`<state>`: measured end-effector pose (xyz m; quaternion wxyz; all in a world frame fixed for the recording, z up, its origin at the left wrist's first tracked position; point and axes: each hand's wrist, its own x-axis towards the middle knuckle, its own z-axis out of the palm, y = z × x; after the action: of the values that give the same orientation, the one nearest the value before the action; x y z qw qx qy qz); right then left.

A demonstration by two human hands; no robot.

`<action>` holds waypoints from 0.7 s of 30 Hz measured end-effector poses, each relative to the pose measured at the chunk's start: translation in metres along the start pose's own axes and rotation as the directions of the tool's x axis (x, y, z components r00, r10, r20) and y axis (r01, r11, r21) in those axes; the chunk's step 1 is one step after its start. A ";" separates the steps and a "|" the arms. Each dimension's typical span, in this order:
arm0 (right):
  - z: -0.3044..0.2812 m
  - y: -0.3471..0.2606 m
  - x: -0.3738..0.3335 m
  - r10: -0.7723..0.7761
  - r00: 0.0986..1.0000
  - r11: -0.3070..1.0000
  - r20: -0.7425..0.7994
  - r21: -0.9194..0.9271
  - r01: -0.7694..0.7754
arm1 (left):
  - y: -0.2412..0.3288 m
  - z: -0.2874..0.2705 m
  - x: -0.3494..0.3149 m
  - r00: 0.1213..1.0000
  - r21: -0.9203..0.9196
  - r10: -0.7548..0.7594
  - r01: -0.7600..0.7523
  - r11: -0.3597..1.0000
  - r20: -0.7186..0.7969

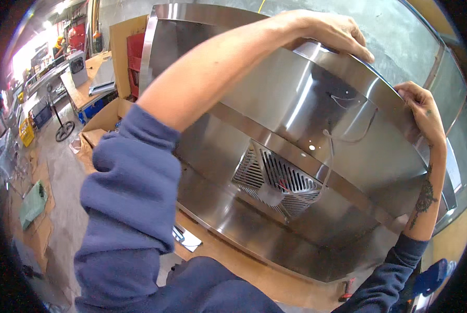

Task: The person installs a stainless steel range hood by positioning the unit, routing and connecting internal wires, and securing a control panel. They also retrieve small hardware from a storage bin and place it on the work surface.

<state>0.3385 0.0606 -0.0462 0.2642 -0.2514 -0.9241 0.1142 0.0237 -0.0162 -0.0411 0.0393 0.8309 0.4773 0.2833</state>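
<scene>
A large brushed stainless steel hood (259, 94), much like a range hood, stands tilted in front of me. Slotted metal grilles (291, 169) form a vented box in its inner face, and a pale cable (343, 138) hangs across the panel. My left hand (340, 36) reaches across to the top edge, its fingers bent together over the rim. Farther right along that edge, my right hand (421, 107) pinches the rim between thumb and fingers. The far side of the rim and the fingertips behind it are hidden.
Below the hood is a wooden bench top (275, 279), with a white paper (189, 240) at its left and a red-handled tool (347, 289) near the front. A cardboard box (100, 122) stands at left. Beyond it is another workbench (90, 78).
</scene>
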 end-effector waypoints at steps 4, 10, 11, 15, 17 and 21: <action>-0.016 -0.020 0.016 -0.061 0.993 0.994 -0.103 -0.095 0.051 | 0.017 -0.010 -0.030 0.973 0.286 0.189 -0.145 0.947 -0.134; 0.012 -0.013 0.027 -0.204 0.901 0.866 -0.384 -0.500 -0.018 | 0.025 -0.009 -0.033 0.975 0.554 0.204 -0.123 0.823 -0.086; 0.018 -0.014 0.026 -0.208 0.888 0.855 -0.411 -0.517 -0.039 | 0.024 -0.010 -0.034 0.966 0.560 0.233 -0.133 0.817 -0.110; 0.028 -0.001 0.020 -0.222 0.837 0.810 -0.500 -0.572 -0.127 | 0.028 -0.003 -0.028 0.948 0.579 0.281 -0.146 0.802 -0.150; 0.023 0.009 0.018 -0.146 0.841 0.808 -0.522 -0.553 -0.203 | 0.024 0.002 -0.028 0.944 0.571 0.297 -0.167 0.804 -0.142; 0.025 -0.002 0.024 -0.185 0.820 0.797 -0.541 -0.571 -0.196 | 0.043 -0.018 -0.049 0.977 0.520 0.206 -0.144 0.842 -0.062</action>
<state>0.3058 0.0694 -0.0559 0.4341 -0.3473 -0.7876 -0.2659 0.0289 -0.0832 -0.0326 -0.2370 0.8335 0.4590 0.1960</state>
